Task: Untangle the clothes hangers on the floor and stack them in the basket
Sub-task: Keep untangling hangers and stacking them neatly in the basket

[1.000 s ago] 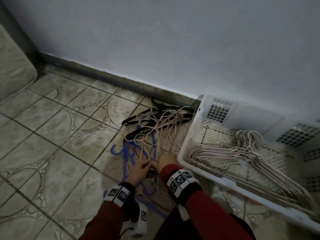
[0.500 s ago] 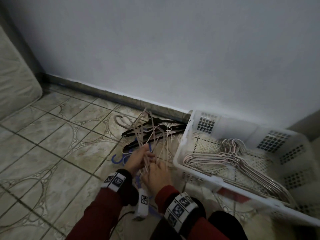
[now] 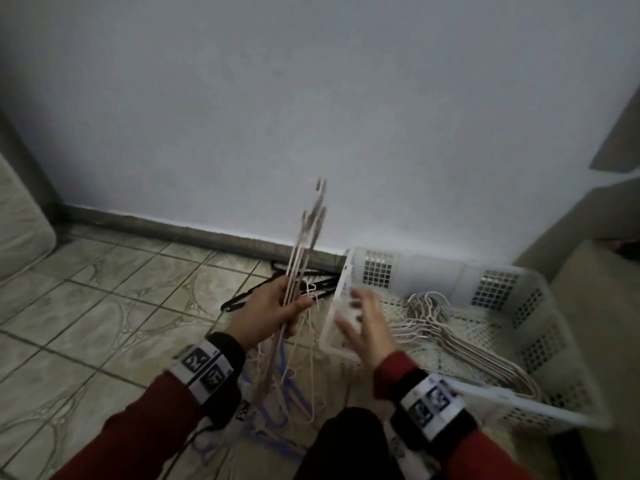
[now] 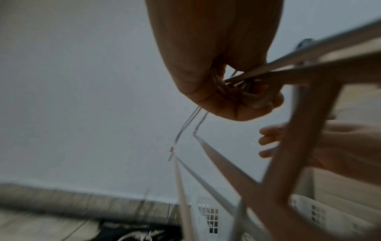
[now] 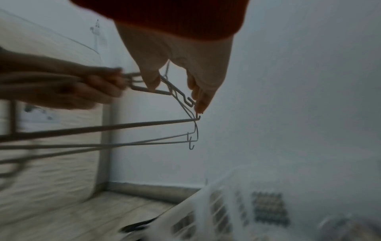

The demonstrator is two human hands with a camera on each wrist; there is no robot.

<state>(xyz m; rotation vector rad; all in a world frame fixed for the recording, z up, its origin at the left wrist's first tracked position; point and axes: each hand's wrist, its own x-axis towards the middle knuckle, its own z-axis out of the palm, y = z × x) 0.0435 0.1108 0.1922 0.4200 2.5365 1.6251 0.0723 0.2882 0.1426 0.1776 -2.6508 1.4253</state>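
My left hand (image 3: 277,306) grips a bunch of pale wire hangers (image 3: 304,237) and holds them upright above the floor. Seen in the left wrist view, the left hand (image 4: 226,97) has its fingers curled round the hanger wires (image 4: 222,169). My right hand (image 3: 363,327) hovers blurred, with spread fingers, over the near-left corner of the white basket (image 3: 429,271), apart from the bunch. In the right wrist view the right hand (image 5: 175,97) has straight fingers in front of the hangers (image 5: 123,128). Several pale hangers (image 3: 450,337) lie stacked in the basket.
Black hangers (image 3: 249,296) lie on the tiled floor by the wall, left of the basket. Blue hangers (image 3: 287,386) and more pale ones lie tangled between my arms. A mattress (image 3: 20,237) stands at the far left. A beige block borders the basket's right side.
My left hand has lifted the bunch of pale hangers off the floor pile and stood them upright. My right hand has let go of the hangers and moved right, over the basket.
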